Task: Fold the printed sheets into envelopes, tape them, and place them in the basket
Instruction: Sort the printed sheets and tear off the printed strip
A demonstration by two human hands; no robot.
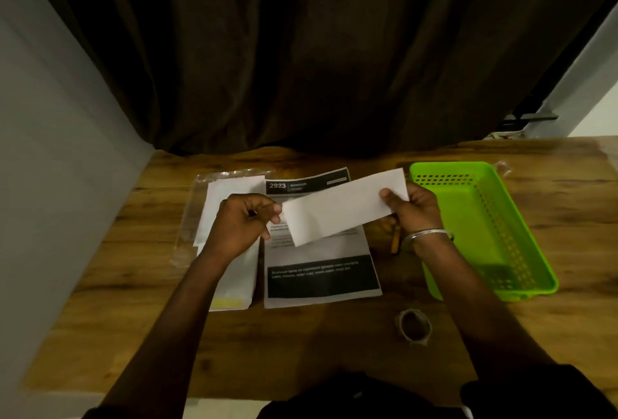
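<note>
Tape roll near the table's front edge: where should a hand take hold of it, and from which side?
Probably pinch the wall of the tape roll from above, thumb outside and a finger in the hole. It lies flat on the table, hole up, so its sides sit low. It lies nearer the right hand, which holds the folded sheet together with the left hand.

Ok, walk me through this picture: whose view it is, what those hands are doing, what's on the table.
There is no machine here: a camera on a person's head looks down at their own two hands. The left hand and right hand hold a folded white sheet by its ends, above the wooden table. Under it lies a printed sheet; left of that, more paper in a clear sleeve. A green basket stands on the right, a tape roll nearer the person.
</note>
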